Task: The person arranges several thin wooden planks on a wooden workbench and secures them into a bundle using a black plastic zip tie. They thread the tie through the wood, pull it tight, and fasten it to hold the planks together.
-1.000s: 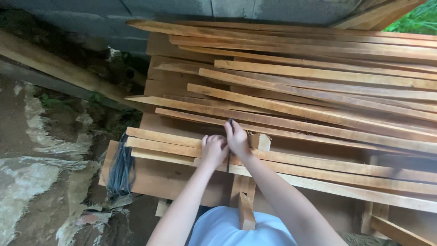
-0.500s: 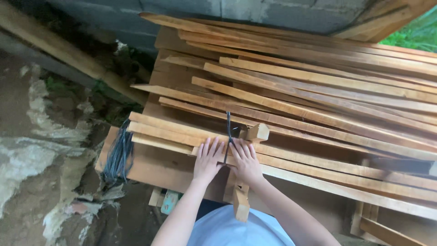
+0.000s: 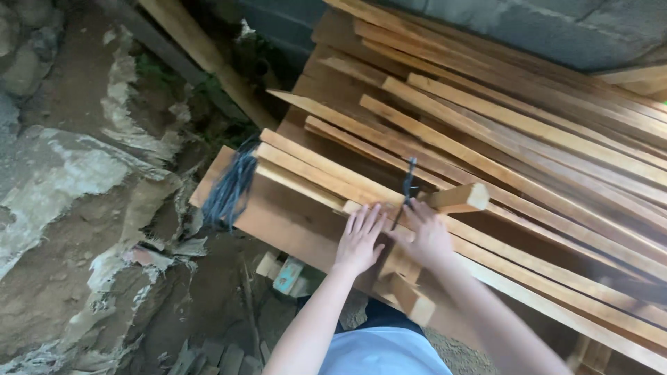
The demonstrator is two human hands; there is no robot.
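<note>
Wooden slats [image 3: 326, 170] lie under the flat, spread left hand [image 3: 359, 239]; right hand [image 3: 425, 232] pinches a dark cord [image 3: 406, 191]

The wooden slats [image 3: 528, 139] are pale orange-tan with lighter yellow edges, streaked by darker brown grain. The short block [image 3: 458, 198] is light honey-coloured. A dark, near-black strap [image 3: 406, 191] crosses them, and a blue-grey bundle of cord [image 3: 229, 187] is striped with darker strands. The wall [image 3: 556, 28] is grey. The ground [image 3: 62, 229] is brown, patched with whitish grey. The shirt [image 3: 385, 354] is white.
</note>
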